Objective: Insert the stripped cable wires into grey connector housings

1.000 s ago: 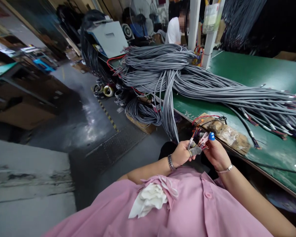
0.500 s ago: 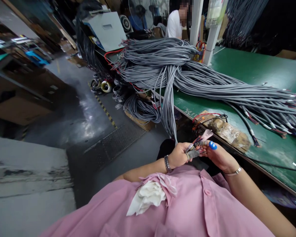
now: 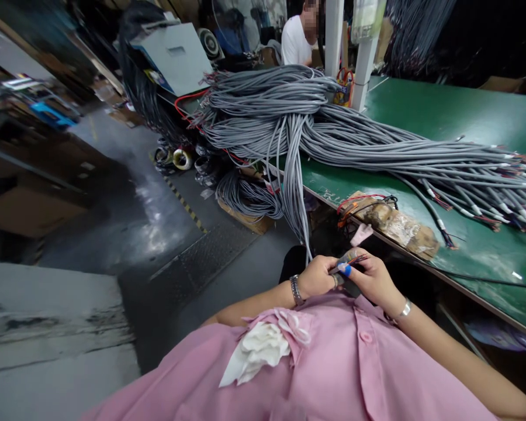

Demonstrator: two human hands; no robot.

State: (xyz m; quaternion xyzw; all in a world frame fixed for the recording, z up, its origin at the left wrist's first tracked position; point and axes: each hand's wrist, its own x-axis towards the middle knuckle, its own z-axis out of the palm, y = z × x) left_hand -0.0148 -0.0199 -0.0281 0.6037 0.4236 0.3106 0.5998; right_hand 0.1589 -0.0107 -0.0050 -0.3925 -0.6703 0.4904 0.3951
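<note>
Nearest are a pink shirt [image 3: 328,356] and a white tissue [image 3: 254,354] at its front. Just beyond, the two hands meet. The left hand [image 3: 319,276] has its fingers closed around the end of a grey cable [image 3: 335,270], mostly hidden in the grip. The right hand [image 3: 376,283] pinches the thin wires [image 3: 360,258] that come out of that end, its thumb in a blue cover [image 3: 344,269] pressed across them. The wires lie between the right fingers, tips showing just past them; how many are gripped I cannot tell.

The step in hand looks like handling the loose wires at the cable's end. As I judge it, the next move calls for a steady left grip and a fine right pinch, since wires this thin could slip or splay.

Just past the hands is a pale pink piece [image 3: 362,234]; what holds it is unclear. Beyond that, a wrapped block [image 3: 405,228] rests near the edge of the green surface [image 3: 447,108]. A heap of cables [image 3: 267,117] lies farther back, some hanging over the edge towards the left hand. Farthest are a grey box [image 3: 175,61] and a co-worker [image 3: 294,42] in white.
</note>
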